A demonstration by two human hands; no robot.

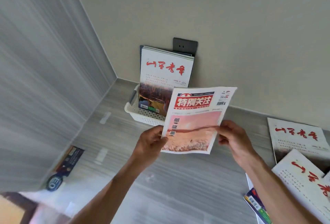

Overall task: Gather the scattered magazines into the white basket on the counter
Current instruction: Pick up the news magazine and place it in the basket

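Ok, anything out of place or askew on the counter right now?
Yes. White-covered magazines with red titles lie overlapped and skewed at the right of the grey counter, a dark booklet at the left, none yet in the white perforated basket.

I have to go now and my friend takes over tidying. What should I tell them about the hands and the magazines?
Left hand and right hand both hold the pink magazine in the air, in front of the white basket.
Done: some magazines already stand in the basket, leaning on the wall.
Left: drop this one in, then fetch the white magazines on the counter at the right and the dark one at the left.
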